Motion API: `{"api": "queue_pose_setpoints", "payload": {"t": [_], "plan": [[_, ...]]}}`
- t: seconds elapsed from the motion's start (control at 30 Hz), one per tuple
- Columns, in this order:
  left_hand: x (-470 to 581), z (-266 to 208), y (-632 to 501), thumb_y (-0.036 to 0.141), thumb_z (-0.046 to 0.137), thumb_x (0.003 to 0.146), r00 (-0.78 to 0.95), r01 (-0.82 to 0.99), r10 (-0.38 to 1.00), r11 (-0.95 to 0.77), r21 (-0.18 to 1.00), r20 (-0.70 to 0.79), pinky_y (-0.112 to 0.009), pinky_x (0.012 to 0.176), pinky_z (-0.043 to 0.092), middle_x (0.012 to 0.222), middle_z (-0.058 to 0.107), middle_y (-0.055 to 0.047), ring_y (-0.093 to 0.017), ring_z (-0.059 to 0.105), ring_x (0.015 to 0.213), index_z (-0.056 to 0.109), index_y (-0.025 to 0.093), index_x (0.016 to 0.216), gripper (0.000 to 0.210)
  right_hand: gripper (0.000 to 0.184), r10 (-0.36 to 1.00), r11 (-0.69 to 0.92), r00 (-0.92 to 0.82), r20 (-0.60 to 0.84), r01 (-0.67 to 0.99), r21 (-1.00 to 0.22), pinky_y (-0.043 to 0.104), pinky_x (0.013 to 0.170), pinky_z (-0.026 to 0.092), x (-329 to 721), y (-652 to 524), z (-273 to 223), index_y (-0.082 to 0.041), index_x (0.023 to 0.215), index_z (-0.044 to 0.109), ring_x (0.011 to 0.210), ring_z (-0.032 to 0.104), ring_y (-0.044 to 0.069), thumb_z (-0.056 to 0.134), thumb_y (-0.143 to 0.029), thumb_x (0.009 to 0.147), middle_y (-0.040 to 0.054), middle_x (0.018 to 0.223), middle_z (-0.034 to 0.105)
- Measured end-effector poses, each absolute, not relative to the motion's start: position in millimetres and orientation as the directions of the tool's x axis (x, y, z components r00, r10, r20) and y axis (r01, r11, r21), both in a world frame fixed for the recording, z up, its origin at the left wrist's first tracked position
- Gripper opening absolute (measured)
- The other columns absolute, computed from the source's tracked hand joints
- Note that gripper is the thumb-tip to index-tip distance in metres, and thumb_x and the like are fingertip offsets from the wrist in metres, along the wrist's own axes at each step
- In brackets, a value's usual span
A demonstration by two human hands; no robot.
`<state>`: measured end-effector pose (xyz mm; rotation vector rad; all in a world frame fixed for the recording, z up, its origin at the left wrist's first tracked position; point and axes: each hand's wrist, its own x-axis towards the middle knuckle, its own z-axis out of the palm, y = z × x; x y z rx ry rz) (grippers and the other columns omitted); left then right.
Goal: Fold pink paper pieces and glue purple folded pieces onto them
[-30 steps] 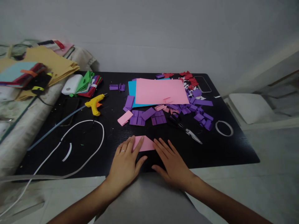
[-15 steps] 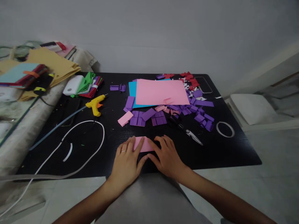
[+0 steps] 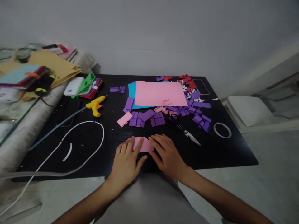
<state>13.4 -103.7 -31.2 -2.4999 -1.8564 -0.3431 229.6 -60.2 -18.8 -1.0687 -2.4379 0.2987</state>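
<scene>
A small pink piece of paper (image 3: 144, 145) lies flat near the front edge of the black table. My left hand (image 3: 126, 158) rests on its left side, fingers stretched out and the index finger pressing across the paper. At the paper's right edge, my right hand (image 3: 166, 153) touches it with fingertips and thumb, its fingers extended. The palms hide the paper's outer ends. Beyond the hands lie purple folded paper pieces (image 3: 136, 119) and a smaller folded pink piece (image 3: 124, 119).
Large pink sheets (image 3: 161, 93) lie over a blue sheet (image 3: 132, 92) at the back. Scissors (image 3: 192, 137) and a tape ring (image 3: 222, 130) are on the right. A yellow glue gun (image 3: 95, 105) and a white cable (image 3: 102, 137) are on the left.
My right thumb and fingers have shifted slightly right, away from my left thumb, uncovering more of the pink paper's right end. My left hand stays almost still.
</scene>
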Motion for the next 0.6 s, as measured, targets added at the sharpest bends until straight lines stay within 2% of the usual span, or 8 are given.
{"api": "queue_pose_setpoints", "payload": {"t": [0.13,0.33,0.47,0.6], "plan": [[11,-35,-107,0.043,0.058,0.101,0.289,0.942,0.939,-0.314,0.122,0.186,-0.055,0.109,0.046,0.150,0.057,-0.024,-0.040,0.057,0.133,0.051,0.016,0.156,0.062,0.052,0.711,0.694,-0.666,0.228,0.608,-0.386,0.053,0.120,0.045,204,-58,-22,-0.006,0.150,0.053,0.142,0.054,0.031,0.052,-0.034,0.106,0.0199,0.151,0.060],[-2,-42,-118,0.049,0.051,0.104,0.345,0.920,0.918,-0.372,0.125,0.194,-0.051,0.123,0.035,0.165,0.042,-0.021,-0.035,0.042,0.152,0.036,0.009,0.162,0.073,0.057,0.707,0.704,-0.684,0.179,0.658,-0.267,0.054,0.115,0.049,202,-63,-26,-0.003,0.149,0.055,0.135,0.059,0.037,0.053,-0.041,0.106,0.0206,0.151,0.060],[-18,-41,-128,0.052,0.049,0.105,0.333,0.931,0.927,-0.352,0.096,0.172,-0.053,0.124,0.031,0.169,0.038,-0.015,-0.035,0.040,0.154,0.020,0.013,0.168,0.080,0.059,0.692,0.720,-0.704,0.160,0.656,-0.225,0.055,0.111,0.052,205,-62,-25,-0.001,0.149,0.055,0.133,0.058,0.039,0.054,-0.041,0.106,0.0204,0.152,0.059],[-34,-36,-138,0.051,0.049,0.104,0.321,0.935,0.935,-0.338,0.105,0.150,-0.052,0.124,0.030,0.168,0.040,-0.011,-0.034,0.040,0.154,0.014,0.017,0.169,0.082,0.056,0.683,0.729,-0.711,0.170,0.648,-0.220,0.055,0.108,0.054,205,-61,-24,0.000,0.147,0.057,0.130,0.058,0.039,0.056,-0.037,0.105,0.0204,0.151,0.061]]}}
